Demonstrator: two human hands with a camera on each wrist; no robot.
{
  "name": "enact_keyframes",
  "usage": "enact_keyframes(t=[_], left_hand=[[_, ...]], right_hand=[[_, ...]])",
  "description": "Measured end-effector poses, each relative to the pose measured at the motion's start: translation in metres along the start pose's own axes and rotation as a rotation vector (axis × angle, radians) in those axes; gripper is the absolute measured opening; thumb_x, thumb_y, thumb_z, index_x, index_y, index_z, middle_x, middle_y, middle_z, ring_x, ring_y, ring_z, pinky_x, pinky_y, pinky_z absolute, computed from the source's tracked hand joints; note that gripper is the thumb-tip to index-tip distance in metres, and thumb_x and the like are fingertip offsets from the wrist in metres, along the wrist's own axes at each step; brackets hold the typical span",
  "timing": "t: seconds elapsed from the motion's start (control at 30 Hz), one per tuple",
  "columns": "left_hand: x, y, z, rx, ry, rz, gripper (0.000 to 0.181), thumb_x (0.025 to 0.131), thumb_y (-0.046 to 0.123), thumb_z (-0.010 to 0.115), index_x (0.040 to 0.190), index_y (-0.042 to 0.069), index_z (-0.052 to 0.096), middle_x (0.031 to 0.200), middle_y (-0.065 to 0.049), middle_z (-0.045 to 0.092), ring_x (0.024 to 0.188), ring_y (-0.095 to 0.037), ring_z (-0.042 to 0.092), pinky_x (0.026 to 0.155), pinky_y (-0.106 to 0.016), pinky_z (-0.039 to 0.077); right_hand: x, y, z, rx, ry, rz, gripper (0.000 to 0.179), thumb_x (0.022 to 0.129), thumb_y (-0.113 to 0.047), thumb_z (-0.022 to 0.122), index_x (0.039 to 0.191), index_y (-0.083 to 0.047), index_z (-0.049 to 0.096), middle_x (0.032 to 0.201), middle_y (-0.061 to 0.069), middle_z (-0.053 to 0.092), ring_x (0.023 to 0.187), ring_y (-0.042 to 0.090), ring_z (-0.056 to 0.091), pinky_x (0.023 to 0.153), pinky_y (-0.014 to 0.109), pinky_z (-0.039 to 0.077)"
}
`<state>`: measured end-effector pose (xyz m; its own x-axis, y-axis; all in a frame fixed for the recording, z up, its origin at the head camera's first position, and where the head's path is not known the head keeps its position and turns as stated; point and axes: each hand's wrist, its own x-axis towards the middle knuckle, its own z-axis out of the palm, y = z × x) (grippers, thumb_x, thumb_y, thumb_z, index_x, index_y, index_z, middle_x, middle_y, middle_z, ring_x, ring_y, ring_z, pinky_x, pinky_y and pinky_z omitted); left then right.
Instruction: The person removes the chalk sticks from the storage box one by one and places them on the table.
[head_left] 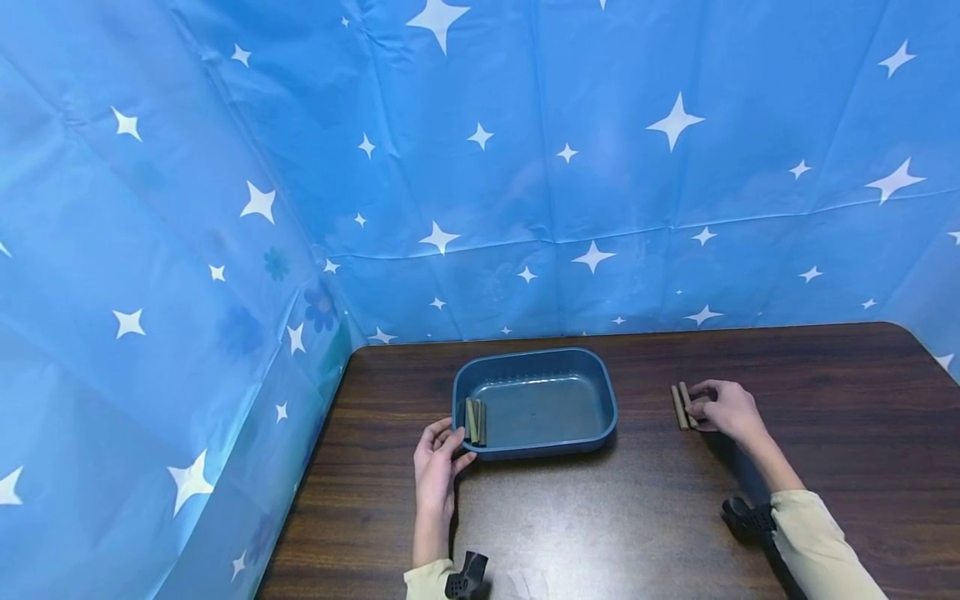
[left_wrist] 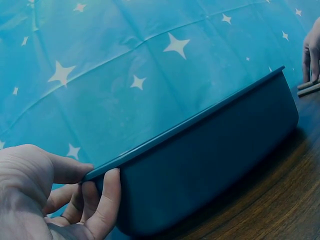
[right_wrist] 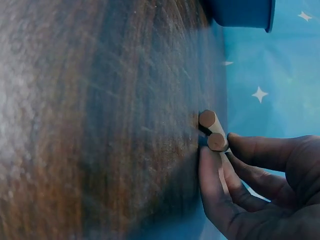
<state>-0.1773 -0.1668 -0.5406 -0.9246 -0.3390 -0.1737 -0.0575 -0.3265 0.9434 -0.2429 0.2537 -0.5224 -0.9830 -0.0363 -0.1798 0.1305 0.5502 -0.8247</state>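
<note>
Starry backdrop: a blue sheet printed with white four-pointed stars (head_left: pixel 525 183) covers the wall on your left and runs on behind the table.
Dark table: a brown wood-grain tabletop with rounded far corners (head_left: pixel 600 508) lies before you, glossy in the middle.
Left cuff: your cream sleeve (head_left: pixel 429 581) ends near a black wrist-worn device (head_left: pixel 467 575).
Left hand: your left hand (head_left: pixel 437 462) pinches the tray's rim at its near left corner, the thumb on the rim and fingers against the outer wall.
Sticks in the tray: a few slim olive-brown sticks (head_left: pixel 472 421) lie side by side along the tray's left end, pointing away from you; you cannot tell the exact count.
Blue tray: the deep blue rectangular tray with rounded corners (head_left: pixel 534 412) sits flat on the table, left of the loose sticks.
Loose pair: a slim brown stick (head_left: pixel 678 408) lies on the table just beside a second brown stick of similar shape (head_left: pixel 685 395), nearly parallel.
Right hand: your right hand (head_left: pixel 727 408) grasps the second stick between thumb and fingers, low at the tabletop.
Right cuff: another cream sleeve (head_left: pixel 817 533) and black device (head_left: pixel 747 517) sit behind that hand.
</note>
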Motion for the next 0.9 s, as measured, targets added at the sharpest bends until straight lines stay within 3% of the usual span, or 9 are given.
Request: enact_keyframes(t=[0.43,0.73,0.9], left_hand=[[0.0005,0.0006,0.0000,-0.004,0.002,-0.009,0.034,0.098,-0.001,0.064,0.129,-0.009,0.053,0.097,-0.008,0.056,0.074,-0.013,0.062,0.061,-0.023,0.058],[-0.0011,0.0036,0.0007,-0.022,-0.007,-0.023,0.035,0.098,-0.001,0.064,0.130,-0.008,0.052,0.096,-0.006,0.056,0.075,-0.012,0.061,0.061,-0.023,0.058],[-0.0007,0.0024,-0.0009,-0.009,-0.006,-0.021,0.034,0.098,0.000,0.064,0.129,-0.008,0.052,0.097,-0.006,0.056,0.076,-0.013,0.061,0.062,-0.023,0.058]], right_hand=[[0.0006,-0.0034,0.0052,-0.067,0.018,-0.041,0.029,0.094,0.010,0.059,0.121,0.021,0.058,0.095,0.030,0.067,0.076,0.030,0.072,0.064,0.038,0.063],[0.0024,-0.0041,0.0048,-0.099,0.024,-0.016,0.028,0.096,0.006,0.061,0.120,0.020,0.060,0.099,0.032,0.066,0.077,0.031,0.072,0.065,0.039,0.063],[0.0020,-0.0036,0.0058,-0.133,0.048,-0.026,0.027,0.096,0.003,0.062,0.118,0.018,0.062,0.091,0.025,0.068,0.072,0.025,0.069,0.063,0.038,0.061]])
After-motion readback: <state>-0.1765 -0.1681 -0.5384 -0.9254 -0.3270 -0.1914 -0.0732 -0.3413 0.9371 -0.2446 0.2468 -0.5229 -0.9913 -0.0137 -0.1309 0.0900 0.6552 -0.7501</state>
